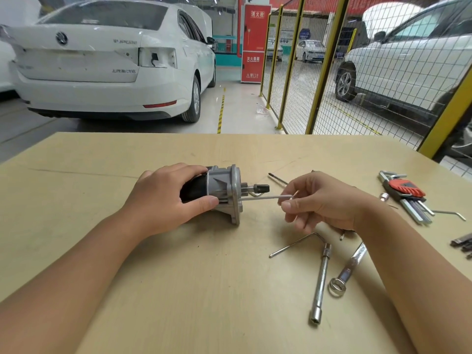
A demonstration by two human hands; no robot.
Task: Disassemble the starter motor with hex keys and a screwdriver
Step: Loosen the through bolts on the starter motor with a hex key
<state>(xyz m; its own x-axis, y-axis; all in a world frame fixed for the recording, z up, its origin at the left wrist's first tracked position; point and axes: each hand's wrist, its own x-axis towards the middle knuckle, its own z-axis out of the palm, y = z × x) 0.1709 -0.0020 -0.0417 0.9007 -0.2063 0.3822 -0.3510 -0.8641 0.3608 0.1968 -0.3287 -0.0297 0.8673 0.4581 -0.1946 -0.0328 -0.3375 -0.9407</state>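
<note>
The starter motor (224, 192) lies on its side on the beige table (178, 290), black body to the left, grey flange and pinion shaft to the right. My left hand (166, 200) grips the black body. My right hand (321, 203) pinches the bent end of a thin hex key (265, 198). The key's long arm runs level to the left and its tip meets the flange face near the lower edge. A screwdriver tip (277, 178) pokes out from behind my right hand.
A loose hex key (296, 244), a socket wrench (320, 282) and a ring spanner (347, 269) lie in front of my right arm. A hex key set with a red holder (406, 192) lies at the right. Beyond the table stand white cars and a yellow mesh fence.
</note>
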